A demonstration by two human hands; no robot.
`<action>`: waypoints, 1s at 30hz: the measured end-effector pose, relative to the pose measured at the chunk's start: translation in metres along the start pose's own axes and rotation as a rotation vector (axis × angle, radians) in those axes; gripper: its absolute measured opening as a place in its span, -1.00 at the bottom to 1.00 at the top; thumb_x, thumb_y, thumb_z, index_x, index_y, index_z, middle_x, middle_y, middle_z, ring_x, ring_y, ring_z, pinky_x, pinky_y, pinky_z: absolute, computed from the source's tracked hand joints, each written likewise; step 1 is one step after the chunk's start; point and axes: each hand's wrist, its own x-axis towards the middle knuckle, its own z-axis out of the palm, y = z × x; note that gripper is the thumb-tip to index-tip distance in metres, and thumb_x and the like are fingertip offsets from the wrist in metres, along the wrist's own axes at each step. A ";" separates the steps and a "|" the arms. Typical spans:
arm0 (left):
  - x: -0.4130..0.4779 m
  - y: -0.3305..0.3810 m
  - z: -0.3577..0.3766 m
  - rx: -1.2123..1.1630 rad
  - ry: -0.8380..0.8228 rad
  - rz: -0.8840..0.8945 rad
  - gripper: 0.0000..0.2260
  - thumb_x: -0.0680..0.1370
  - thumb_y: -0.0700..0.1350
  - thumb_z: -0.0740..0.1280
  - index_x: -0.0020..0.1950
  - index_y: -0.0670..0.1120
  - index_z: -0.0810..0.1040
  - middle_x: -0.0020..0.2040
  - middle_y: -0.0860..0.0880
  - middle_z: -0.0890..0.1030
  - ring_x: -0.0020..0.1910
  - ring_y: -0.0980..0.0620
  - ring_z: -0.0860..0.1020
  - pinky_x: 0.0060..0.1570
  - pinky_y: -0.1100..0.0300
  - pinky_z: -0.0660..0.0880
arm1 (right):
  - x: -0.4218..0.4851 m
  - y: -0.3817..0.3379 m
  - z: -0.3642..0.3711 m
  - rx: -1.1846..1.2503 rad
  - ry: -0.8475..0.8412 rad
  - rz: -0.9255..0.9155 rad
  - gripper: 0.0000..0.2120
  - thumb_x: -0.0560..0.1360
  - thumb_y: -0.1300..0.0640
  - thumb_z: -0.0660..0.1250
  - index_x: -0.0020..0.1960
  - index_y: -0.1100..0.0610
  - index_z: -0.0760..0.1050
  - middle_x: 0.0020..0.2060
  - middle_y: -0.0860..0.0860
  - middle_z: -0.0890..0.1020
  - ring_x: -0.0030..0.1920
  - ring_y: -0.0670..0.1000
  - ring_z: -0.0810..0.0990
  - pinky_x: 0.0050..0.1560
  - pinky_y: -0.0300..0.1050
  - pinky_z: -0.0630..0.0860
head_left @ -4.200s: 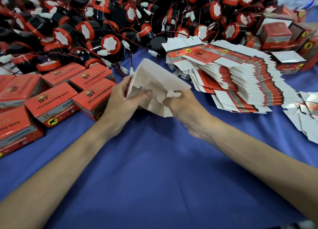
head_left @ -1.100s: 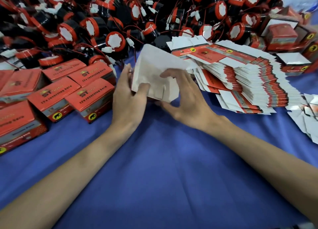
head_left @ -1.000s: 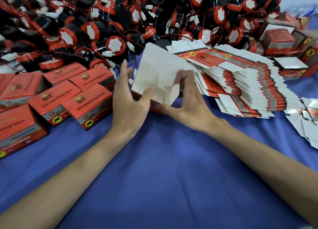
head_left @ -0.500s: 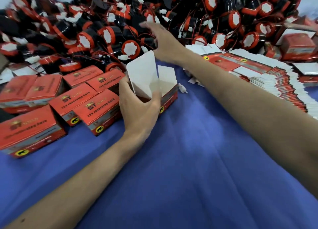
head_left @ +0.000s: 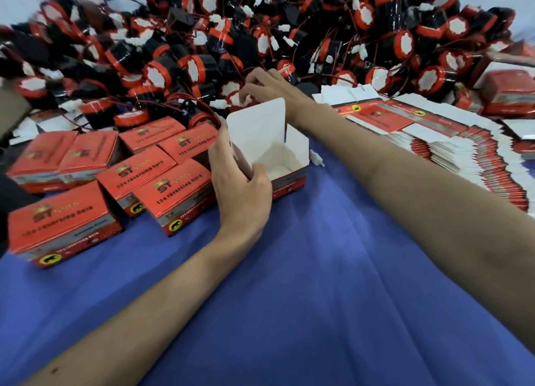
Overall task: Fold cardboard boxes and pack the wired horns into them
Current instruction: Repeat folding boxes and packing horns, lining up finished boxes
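Blue cloth covers the table [head_left: 289, 313], smooth and faintly creased, bare nearest the wearer. Beyond that bare stretch stands the open box [head_left: 278, 165], the landmark for everything else: thin card, white and matt inside, glossy red outside, its lid flap upright at the back and its cavity empty. The left hand [head_left: 240, 188] steadies it from the near-left corner, thumb hooked over the front rim and fingers [head_left: 220, 145] wrapped round the left wall, so the hand is clamped on the box. Left of the box lie the finished boxes [head_left: 139, 171], closed, red with gold print, packed edge to edge. Right of it, a slanted stack of flat blanks [head_left: 451, 145] fans out, red faces and white edges. Behind the box rises the horn pile [head_left: 260, 38]: black drum-shaped bodies with red rims, white round faces, thin red wires and small white plugs, all tangled. The right hand [head_left: 266, 87] reaches over the lid flap into the pile's near edge, fingers curled round a horn [head_left: 237, 96]; whether they have truly closed on it I cannot tell.

To do this step well, I judge the hand should lift one horn straight up and shake its wire free of its neighbours, then gather wire and plug before lowering it into the cavity, while the left hand keeps the walls square and the lid back.
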 end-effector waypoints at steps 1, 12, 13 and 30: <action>0.001 -0.001 0.000 0.001 0.001 -0.004 -0.40 0.48 -0.37 0.22 0.51 -0.11 0.22 0.35 -0.02 0.36 0.34 0.04 0.35 0.34 -0.04 0.37 | 0.000 -0.004 -0.003 0.052 -0.022 0.030 -0.75 0.63 0.13 0.16 0.25 0.21 0.41 0.30 0.18 0.37 0.23 0.14 0.35 0.24 -0.01 0.30; 0.000 -0.005 0.001 -0.001 0.045 0.007 -0.51 0.45 -0.40 0.25 0.37 -0.19 0.32 0.24 -0.09 0.41 0.25 -0.03 0.40 0.26 0.11 0.36 | -0.056 -0.004 -0.035 0.323 0.264 0.570 -0.58 0.50 0.07 0.32 0.30 0.20 0.36 0.15 0.22 0.45 0.11 0.20 0.45 0.11 -0.05 0.34; 0.000 -0.005 0.002 -0.004 0.044 0.013 -0.52 0.46 -0.39 0.26 0.36 -0.19 0.32 0.22 -0.08 0.39 0.24 -0.02 0.39 0.25 0.15 0.36 | -0.071 -0.001 -0.040 0.333 0.352 0.608 -0.56 0.49 0.04 0.34 0.31 0.18 0.38 0.15 0.23 0.44 0.10 0.19 0.46 0.12 -0.11 0.34; 0.005 -0.009 0.003 0.004 0.010 -0.088 -0.45 0.48 -0.34 0.20 0.46 -0.08 0.23 0.33 0.01 0.34 0.30 0.06 0.36 0.35 0.04 0.36 | -0.192 -0.028 -0.031 0.730 0.903 0.532 -0.78 0.51 0.23 0.17 0.16 0.16 0.37 0.11 0.28 0.42 0.13 0.22 0.44 0.13 0.08 0.44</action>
